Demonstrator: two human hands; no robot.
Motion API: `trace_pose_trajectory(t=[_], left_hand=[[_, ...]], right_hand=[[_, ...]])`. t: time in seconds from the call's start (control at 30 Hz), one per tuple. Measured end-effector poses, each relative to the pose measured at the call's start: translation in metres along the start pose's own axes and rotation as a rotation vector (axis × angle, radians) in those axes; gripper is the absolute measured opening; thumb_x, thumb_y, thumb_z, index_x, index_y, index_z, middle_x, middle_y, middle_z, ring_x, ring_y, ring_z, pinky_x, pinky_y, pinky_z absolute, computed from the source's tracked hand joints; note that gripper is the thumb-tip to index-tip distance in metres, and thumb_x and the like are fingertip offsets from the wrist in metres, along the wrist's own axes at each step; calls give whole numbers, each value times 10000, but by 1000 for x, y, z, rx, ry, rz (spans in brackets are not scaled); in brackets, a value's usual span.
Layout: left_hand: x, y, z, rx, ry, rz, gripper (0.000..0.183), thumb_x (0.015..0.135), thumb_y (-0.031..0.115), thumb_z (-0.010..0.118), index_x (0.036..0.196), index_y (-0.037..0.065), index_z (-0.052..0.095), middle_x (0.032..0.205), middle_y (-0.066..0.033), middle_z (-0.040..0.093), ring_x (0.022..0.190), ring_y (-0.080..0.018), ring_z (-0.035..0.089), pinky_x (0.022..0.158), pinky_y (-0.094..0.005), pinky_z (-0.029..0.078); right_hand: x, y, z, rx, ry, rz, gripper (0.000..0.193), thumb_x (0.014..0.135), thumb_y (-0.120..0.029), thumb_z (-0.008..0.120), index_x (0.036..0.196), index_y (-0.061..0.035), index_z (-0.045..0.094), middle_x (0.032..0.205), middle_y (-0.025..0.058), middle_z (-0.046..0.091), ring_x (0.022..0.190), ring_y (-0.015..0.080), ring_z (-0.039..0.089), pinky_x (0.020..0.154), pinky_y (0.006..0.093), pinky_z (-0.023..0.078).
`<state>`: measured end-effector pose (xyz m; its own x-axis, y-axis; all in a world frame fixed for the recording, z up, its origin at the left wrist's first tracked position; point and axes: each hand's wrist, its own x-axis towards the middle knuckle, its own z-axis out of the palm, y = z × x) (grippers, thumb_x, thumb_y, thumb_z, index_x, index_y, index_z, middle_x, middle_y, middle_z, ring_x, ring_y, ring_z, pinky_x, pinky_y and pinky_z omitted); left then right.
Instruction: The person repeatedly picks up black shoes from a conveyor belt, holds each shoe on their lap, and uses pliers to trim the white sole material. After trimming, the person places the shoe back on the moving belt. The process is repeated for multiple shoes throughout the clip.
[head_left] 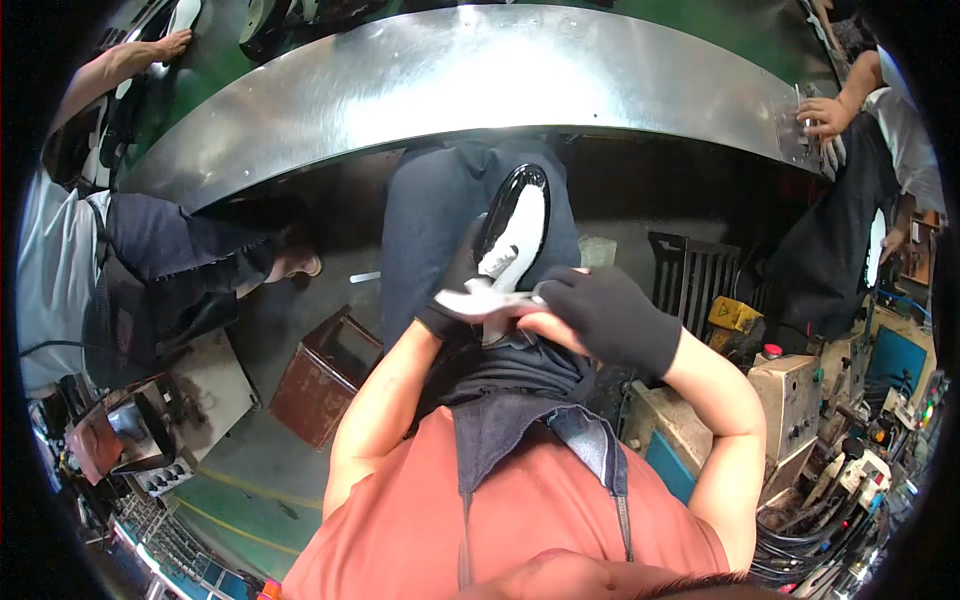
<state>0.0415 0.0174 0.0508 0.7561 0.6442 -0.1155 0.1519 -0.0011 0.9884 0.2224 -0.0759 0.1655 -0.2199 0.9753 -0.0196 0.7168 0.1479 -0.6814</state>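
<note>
A glossy black shoe [483,246] with a white underside lies bottom up over my lap, its toe pointing away from me. My left hand [462,275], in a black glove with bare fingertips, is closed around the shoe's left side. My right hand [612,312], in a matching glove, pinches a pale, flat, curved piece [470,302] that crosses above the heel end. What this piece is cannot be made out, and it partly hides the heel and my left fingers. A dark blue apron [520,440] covers my front.
Ahead runs a curved metal bench edge [480,80] beside a green surface with dark shoes. Co-workers' hands are at far left [170,46] and far right [828,115]. A brown box [320,385] stands on the floor at left; a control box [790,395] is at right.
</note>
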Motion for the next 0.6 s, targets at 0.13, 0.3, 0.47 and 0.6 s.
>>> trace_pose_trajectory(t=[0.13, 0.3, 0.47, 0.6], left_hand=[[3, -12, -5, -274, -138, -278, 925, 713, 247, 831, 1425, 2, 294, 1397, -150, 410, 1287, -228, 410, 1068, -349, 341], [8, 4, -8, -294, -67, -163, 882, 708, 186, 817, 1406, 13, 306, 1395, -143, 405, 1300, -239, 391, 1082, -350, 320], [-4, -36, -17, 128, -146, 137, 1004, 668, 220, 851, 1432, -20, 245, 1412, -152, 388, 1347, -239, 341, 1107, -355, 288], [-3, -11, -8, -41, -63, -122, 1016, 655, 242, 867, 1417, -27, 252, 1402, -171, 399, 1309, -251, 389, 1084, -372, 327]], right_hand=[[15, 47, 10, -261, -165, 162, 468, 908, -460, 544, 747, -28, 626, 659, 192, 610, 603, 372, 630, 553, 443, 500], [18, 23, 24, -126, -64, -218, 464, 872, -493, 585, 736, -48, 582, 630, 161, 579, 569, 329, 623, 518, 420, 495], [25, -2, 11, -381, -227, -34, 432, 909, -436, 532, 759, -42, 626, 626, 135, 590, 559, 311, 628, 521, 425, 500], [19, 14, 35, -191, -162, -259, 415, 901, -397, 545, 721, -35, 639, 591, 126, 594, 567, 303, 633, 515, 394, 499]])
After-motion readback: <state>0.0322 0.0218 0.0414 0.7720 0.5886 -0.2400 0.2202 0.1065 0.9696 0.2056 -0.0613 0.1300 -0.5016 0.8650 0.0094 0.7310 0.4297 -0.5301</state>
